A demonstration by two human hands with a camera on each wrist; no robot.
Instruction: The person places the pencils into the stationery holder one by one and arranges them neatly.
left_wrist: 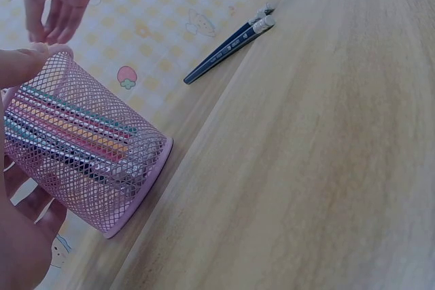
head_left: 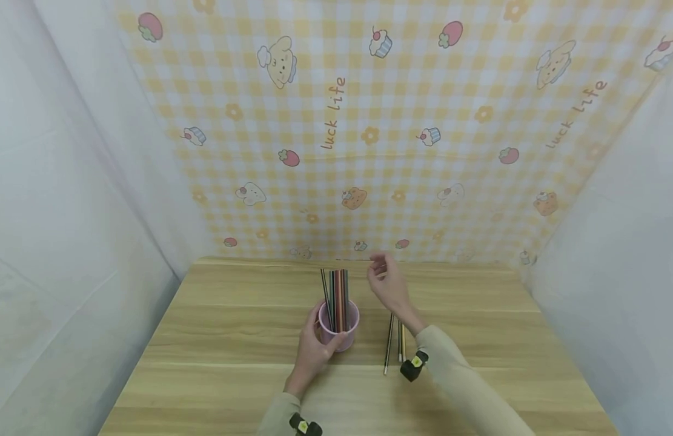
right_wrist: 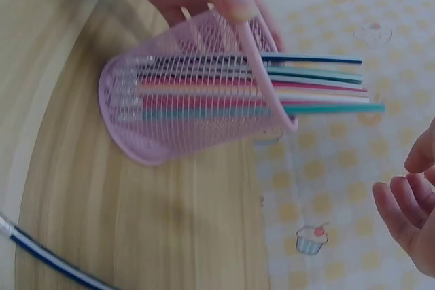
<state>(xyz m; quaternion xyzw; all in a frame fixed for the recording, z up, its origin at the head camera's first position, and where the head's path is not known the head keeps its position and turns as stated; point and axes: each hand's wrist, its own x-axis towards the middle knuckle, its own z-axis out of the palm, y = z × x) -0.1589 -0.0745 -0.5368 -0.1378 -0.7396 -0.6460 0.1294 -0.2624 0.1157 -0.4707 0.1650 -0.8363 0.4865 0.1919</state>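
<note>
We see a wooden table (head_left: 232, 339) before a checked yellow backdrop (head_left: 369, 151). Our left hand (head_left: 311, 354) grips the pink mesh pencil cup (head_left: 338, 327); right hand (head_left: 387, 284) hovers relaxed, empty, just beside its pencils (head_left: 336, 297).

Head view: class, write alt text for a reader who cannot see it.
A person's left hand grips a pink mesh cup of coloured pencils on a wooden table. The right hand hovers open beside it, above two loose pencils.

You can read "luck life" twice on the yellow checked backdrop cloth (head_left: 369, 121), once near centre, once at right, pencils' (left_wrist: 228, 49) print too small to read
</note>
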